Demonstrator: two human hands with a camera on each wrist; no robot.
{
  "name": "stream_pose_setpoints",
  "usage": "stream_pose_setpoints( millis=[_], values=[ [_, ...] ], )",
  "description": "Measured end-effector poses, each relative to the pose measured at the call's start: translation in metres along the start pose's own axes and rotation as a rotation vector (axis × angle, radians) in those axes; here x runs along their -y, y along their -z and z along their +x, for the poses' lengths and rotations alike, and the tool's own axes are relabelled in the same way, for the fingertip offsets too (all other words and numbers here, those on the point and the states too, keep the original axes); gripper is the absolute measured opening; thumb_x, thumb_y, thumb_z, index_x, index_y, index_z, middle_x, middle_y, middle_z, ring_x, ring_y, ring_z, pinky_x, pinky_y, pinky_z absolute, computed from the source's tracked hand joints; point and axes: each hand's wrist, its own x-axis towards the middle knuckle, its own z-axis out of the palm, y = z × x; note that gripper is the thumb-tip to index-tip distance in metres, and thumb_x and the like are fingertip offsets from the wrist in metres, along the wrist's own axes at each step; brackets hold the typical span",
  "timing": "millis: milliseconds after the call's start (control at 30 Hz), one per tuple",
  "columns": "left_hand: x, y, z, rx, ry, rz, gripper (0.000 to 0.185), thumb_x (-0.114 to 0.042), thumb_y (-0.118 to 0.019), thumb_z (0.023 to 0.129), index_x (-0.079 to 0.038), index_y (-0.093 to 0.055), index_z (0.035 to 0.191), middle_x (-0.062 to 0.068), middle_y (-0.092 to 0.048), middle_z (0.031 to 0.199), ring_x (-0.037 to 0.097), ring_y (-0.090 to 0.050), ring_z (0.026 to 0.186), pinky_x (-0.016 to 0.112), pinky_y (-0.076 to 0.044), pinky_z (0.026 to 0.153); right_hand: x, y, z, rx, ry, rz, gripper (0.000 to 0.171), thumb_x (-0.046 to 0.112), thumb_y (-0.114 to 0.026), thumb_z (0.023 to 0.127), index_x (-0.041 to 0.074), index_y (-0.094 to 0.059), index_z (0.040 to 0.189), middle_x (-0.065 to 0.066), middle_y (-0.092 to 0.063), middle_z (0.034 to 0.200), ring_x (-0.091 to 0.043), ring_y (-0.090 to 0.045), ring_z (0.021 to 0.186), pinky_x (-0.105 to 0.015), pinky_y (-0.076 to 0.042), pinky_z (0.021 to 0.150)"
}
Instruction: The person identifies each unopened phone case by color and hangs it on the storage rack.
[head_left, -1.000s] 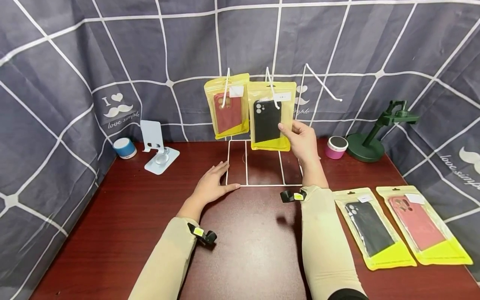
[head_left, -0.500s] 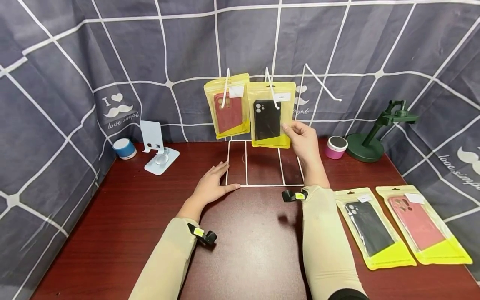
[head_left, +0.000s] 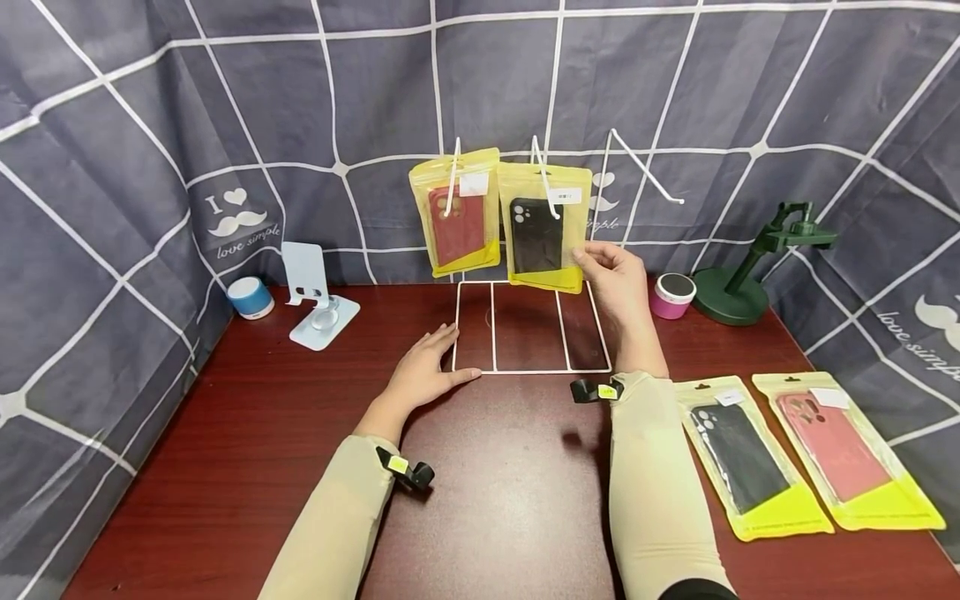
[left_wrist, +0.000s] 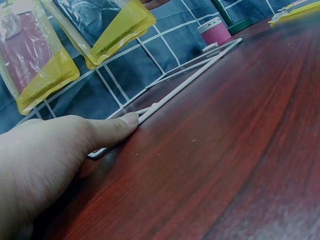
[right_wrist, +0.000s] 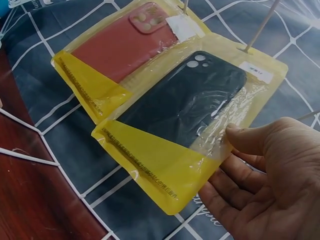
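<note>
A packaged black phone case [head_left: 536, 237] in a yellow zip pouch hangs from the middle prong of a white wire rack [head_left: 547, 372]. My right hand [head_left: 619, 279] pinches the pouch's right edge low down, thumb in front and fingers behind, as the right wrist view shows. To its left, a packaged red phone case [head_left: 457, 225] hangs on another prong. My left hand [head_left: 422, 371] rests on the table at the rack's base, fingers extended. In the left wrist view its thumb [left_wrist: 117, 128] presses the base wire. The right prong [head_left: 648, 167] carries nothing.
Two more pouches, with a black case [head_left: 741, 457] and a red case [head_left: 834, 446], lie on the table at right. Behind stand a pink speaker [head_left: 671, 302], a green stand [head_left: 738, 287], a silvery phone stand [head_left: 324, 321] and a blue speaker [head_left: 250, 297]. Patterned cloth hangs at the back.
The black case's pouch has swung back a little, its bottom edge higher in view. My right hand has shifted slightly right, its thumb now at the pouch's edge. The left hand stays still.
</note>
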Motion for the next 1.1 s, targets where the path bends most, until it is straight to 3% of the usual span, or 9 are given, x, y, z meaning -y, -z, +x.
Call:
stream_pose_setpoints(
  millis=[267, 400, 600, 800, 1100],
  values=[
    [0.001, -0.001, -0.001, -0.010, -0.025, 0.005, 0.098, -0.072, -0.064, 0.084, -0.007, -0.041, 0.154, 0.006, -0.036, 0.160, 0.024, -0.028, 0.150, 0.039, -0.019, 0.123, 0.031, 0.004, -0.012, -0.005, 0.012, -0.055, 0.029, 0.011, -0.073, 0.093, -0.011, -0.071, 0.111, -0.007, -0.073, 0.082, -0.005, -0.061, 0.066, -0.018, -0.053, 0.066],
    [0.000, -0.001, -0.001, -0.015, -0.029, 0.007, 0.097, -0.070, -0.065, 0.084, -0.007, -0.042, 0.154, 0.006, -0.037, 0.160, 0.023, -0.028, 0.150, 0.039, -0.020, 0.123, 0.035, 0.006, -0.013, -0.027, 0.033, -0.093, 0.027, 0.012, -0.073, 0.093, -0.009, -0.072, 0.110, -0.002, -0.074, 0.080, -0.002, -0.063, 0.070, -0.018, -0.049, 0.068],
    [0.001, -0.001, 0.001, -0.018, -0.035, 0.010, 0.097, -0.071, -0.066, 0.084, -0.007, -0.042, 0.154, 0.006, -0.036, 0.160, 0.022, -0.028, 0.150, 0.038, -0.019, 0.124, 0.025, 0.014, -0.005, -0.034, 0.067, -0.002, 0.024, 0.017, -0.076, 0.092, -0.002, -0.075, 0.107, 0.001, -0.077, 0.085, -0.006, -0.071, 0.080, -0.017, -0.050, 0.074],
    [0.001, -0.001, 0.001, -0.025, -0.038, 0.013, 0.098, -0.072, -0.065, 0.083, -0.007, -0.043, 0.153, 0.005, -0.037, 0.160, 0.022, -0.029, 0.149, 0.038, -0.019, 0.123, 0.033, 0.018, -0.008, -0.054, 0.087, 0.063, 0.021, 0.019, -0.078, 0.090, 0.002, -0.076, 0.103, 0.005, -0.076, 0.085, -0.009, -0.072, 0.082, -0.018, -0.051, 0.070],
    [0.002, 0.000, 0.000, -0.011, -0.037, 0.004, 0.099, -0.073, -0.064, 0.083, -0.007, -0.042, 0.154, 0.008, -0.037, 0.160, 0.022, -0.029, 0.150, 0.037, -0.018, 0.124, 0.053, 0.033, -0.025, 0.010, 0.059, -0.170, 0.031, 0.032, -0.080, 0.088, 0.008, -0.076, 0.108, 0.011, -0.072, 0.080, -0.009, -0.057, 0.073, -0.024, -0.042, 0.061]
  ],
)
